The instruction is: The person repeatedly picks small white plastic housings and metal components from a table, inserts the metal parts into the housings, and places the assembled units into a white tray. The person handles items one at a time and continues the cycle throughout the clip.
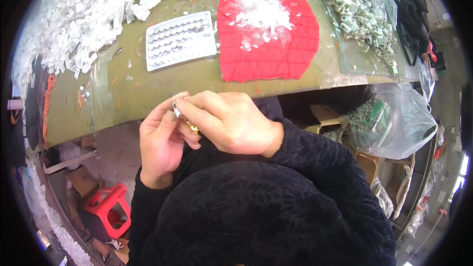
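My two hands meet just off the near edge of the table. Between their fingertips is a small pale, flat-sided piece with a dark spot at its upper end. My left hand pinches it with thumb and fingers from the left. From the right, my right hand closes its thumb and forefinger on the same piece. A shiny gold-coloured item, perhaps a ring, shows among the fingers below; fingers partly cover it. Nearest on the table is a white tray with rows of round white discs.
Thin translucent flakes lie heaped on a red cloth. A large pile of small white pieces covers the left; pale corded pieces lie right. A clear plastic bag hangs at right. A red stool stands below left.
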Available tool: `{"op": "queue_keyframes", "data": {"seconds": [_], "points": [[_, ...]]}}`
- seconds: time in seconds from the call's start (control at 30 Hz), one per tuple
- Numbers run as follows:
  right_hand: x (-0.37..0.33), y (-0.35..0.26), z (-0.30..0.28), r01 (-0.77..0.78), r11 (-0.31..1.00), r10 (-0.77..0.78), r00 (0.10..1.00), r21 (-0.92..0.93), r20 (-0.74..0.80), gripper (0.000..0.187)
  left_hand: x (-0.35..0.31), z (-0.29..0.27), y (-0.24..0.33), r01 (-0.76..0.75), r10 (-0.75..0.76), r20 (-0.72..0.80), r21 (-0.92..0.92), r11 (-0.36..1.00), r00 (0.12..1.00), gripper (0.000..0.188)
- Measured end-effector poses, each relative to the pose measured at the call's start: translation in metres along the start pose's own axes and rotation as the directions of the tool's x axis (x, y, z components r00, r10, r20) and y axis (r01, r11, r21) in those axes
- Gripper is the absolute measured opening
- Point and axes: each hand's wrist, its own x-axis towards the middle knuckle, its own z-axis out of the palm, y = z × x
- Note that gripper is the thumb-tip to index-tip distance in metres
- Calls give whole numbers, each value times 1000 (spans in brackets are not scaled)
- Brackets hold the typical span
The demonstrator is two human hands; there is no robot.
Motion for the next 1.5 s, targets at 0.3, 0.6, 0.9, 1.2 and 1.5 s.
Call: {"op": "queue_keyframes", "data": {"seconds": [0.3, 0.6, 0.9, 1.2, 1.5], "points": [[2, 16, -25, 56, 997, -61, 991, 48, 117, 37, 1, 9, -4, 164, -200, -34, -445, 880, 979, 36], [12, 89, -61, -178, 876, 252, 961, -449, 110, 8, 2, 6, -8, 201, -163, 117, -574, 794, 980, 34], [15, 98, -62, -251, 869, 290, 956, -427, 28, 10, 7, 6, -11, 227, -141, 194, -549, 805, 971, 33], [11, 96, -66, -188, 906, 263, 952, -379, 155, 8, 8, 7, -14, 246, -163, 199, -528, 813, 966, 32], [13, 83, -87, -253, 912, 322, 929, -323, 181, 8, 8, 6, -19, 290, -229, 186, -453, 843, 955, 31]]}}
